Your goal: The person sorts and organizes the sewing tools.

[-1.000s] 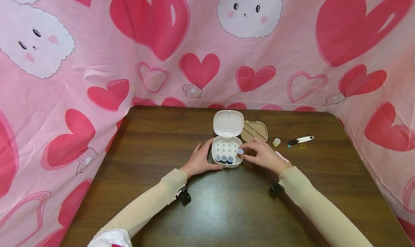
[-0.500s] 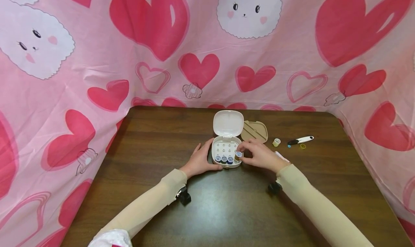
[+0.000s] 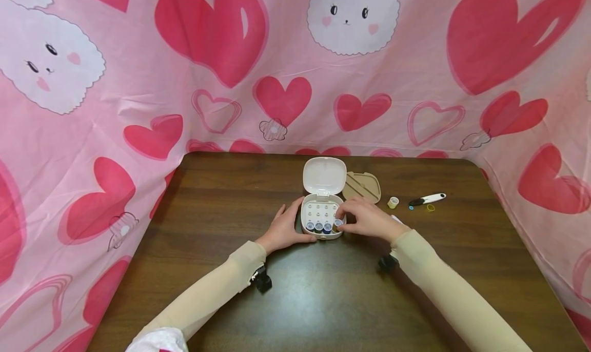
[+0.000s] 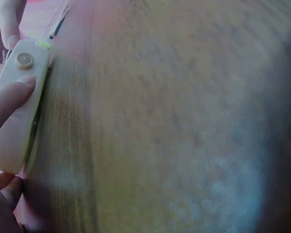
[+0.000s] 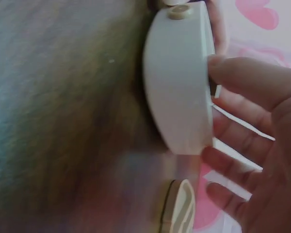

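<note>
A small white sewing box (image 3: 323, 208) stands on the table with its lid (image 3: 324, 175) up. Rows of short pegs show inside, and three dark blue thread spools (image 3: 318, 228) sit along the front row. My left hand (image 3: 283, 231) holds the box at its left side, the thumb lying along the front near the round catch (image 4: 24, 60). At the box's front right corner, my right hand (image 3: 367, 218) pinches a brown thread spool (image 3: 338, 222) with a pale top, in line with the blue ones. In the right wrist view, the box wall (image 5: 179, 82) hides most of that spool.
A tan flat tray (image 3: 362, 188) lies behind my right hand. Farther right are a pale yellow spool (image 3: 393, 202), a white-and-black handled tool (image 3: 428, 199), a yellow ring (image 3: 431, 208) and a small blue piece (image 3: 411, 208). A pink patterned cloth (image 3: 286, 126) hangs behind the table.
My right hand has moved slightly left and down, bringing the brown spool from above the box's right edge into the front row's right end. The left hand has stayed put.
</note>
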`<move>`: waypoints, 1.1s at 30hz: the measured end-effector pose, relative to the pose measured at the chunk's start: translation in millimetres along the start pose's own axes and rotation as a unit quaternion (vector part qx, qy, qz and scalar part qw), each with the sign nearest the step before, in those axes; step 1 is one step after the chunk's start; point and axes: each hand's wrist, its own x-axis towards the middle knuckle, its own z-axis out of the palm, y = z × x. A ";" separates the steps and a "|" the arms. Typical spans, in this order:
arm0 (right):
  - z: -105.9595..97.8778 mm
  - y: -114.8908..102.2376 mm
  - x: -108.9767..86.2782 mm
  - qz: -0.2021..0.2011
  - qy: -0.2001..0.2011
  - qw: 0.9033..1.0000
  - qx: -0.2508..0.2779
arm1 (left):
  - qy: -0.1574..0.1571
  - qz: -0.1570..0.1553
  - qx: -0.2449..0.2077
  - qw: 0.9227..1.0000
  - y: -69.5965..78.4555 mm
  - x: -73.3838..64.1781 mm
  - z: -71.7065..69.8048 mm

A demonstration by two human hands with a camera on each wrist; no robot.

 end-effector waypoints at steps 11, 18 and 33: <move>-9.9 -7.9 13.8 0.049 -0.079 0.995 0.035 | 0.005 0.004 -0.002 1.000 0.1 -0.9 -0.5; -11.8 -10.0 16.4 0.051 -0.092 0.994 0.037 | 0.003 0.002 0.003 1.000 1.4 -0.4 -0.4; -12.4 -7.9 16.8 0.045 -0.100 0.992 0.061 | 0.000 -0.002 -0.001 1.000 2.6 -0.5 0.2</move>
